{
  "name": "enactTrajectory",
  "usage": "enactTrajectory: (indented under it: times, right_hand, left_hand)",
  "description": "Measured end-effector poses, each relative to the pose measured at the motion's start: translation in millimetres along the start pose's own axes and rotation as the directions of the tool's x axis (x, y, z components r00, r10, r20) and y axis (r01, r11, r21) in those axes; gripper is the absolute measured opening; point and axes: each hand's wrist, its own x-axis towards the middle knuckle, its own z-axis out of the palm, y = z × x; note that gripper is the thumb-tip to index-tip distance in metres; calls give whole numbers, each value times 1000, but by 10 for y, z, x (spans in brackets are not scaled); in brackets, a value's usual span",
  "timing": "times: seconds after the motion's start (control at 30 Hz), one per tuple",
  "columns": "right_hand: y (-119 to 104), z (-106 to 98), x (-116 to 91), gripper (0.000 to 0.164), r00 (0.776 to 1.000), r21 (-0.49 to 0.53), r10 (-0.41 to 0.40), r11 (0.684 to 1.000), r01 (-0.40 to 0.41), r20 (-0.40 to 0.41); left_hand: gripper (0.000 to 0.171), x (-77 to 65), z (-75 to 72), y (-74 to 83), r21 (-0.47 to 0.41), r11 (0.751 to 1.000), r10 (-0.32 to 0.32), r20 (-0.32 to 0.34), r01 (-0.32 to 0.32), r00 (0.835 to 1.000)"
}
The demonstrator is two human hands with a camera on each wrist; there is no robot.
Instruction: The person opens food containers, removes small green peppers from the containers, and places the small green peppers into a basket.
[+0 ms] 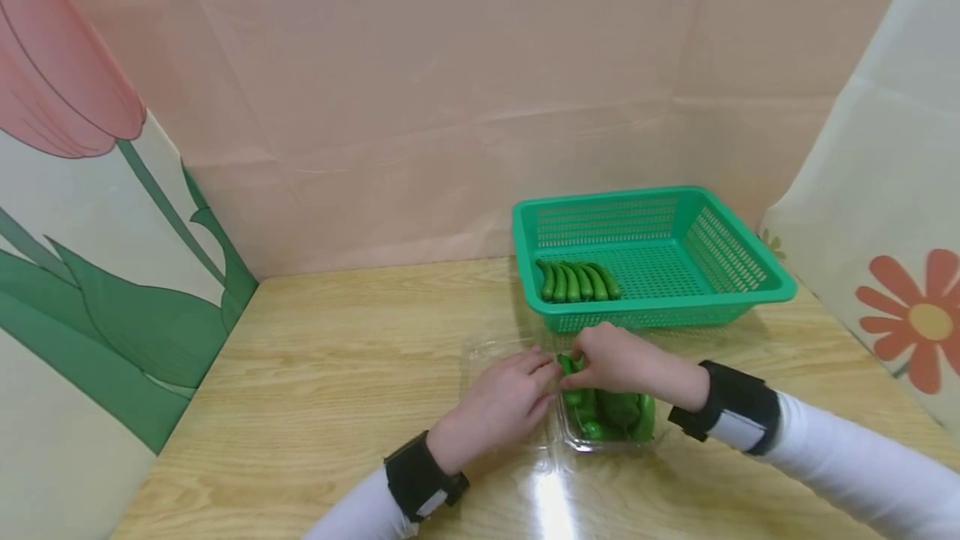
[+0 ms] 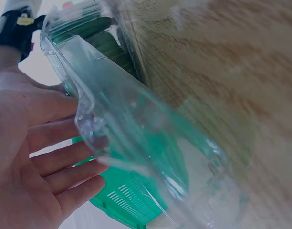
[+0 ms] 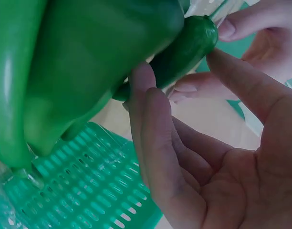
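Note:
A clear plastic clamshell box point(image 1: 567, 442) stands in front of the green basket, its lid point(image 2: 136, 114) folded out to the left. Inside lie green vegetables, among them what looks like a green bell pepper point(image 3: 98, 62). My right hand point(image 1: 622, 363) reaches over the box from the right. Between its thumb and fingers it pinches a small dark green cucumber point(image 3: 189, 50) at the box's left side. My left hand point(image 1: 504, 398) lies over the lid near the hinge, fingers nearly straight and touching the plastic edge.
A green slotted basket point(image 1: 667, 304) stands at the back right, with a row of several small cucumbers point(image 1: 576, 282) at its left end. Bare wooden tabletop point(image 1: 322, 365) stretches to the left. A pink cloth point(image 1: 375, 107) hangs behind the table.

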Motion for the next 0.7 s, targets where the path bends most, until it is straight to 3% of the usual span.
enactTrajectory:
  times: [0.3, 0.53, 0.7]
  right_hand:
    - [-14, 25, 15, 35, 1000, -38, -9, 999, 8, -8]
    - [12, 38, 58, 43, 998, -100, -63, 993, 61, -19]
    - [18, 35, 91, 43, 999, -94, -54, 994, 54, 9]
  left_hand:
    - [38, -6, 6, -3, 4, 1000, -8, 0, 8, 1000]
    - [37, -6, 5, -3, 11, 1000, -6, -8, 6, 1000]
    - [37, -2, 1, -3, 16, 1000, 0, -11, 0, 1000]
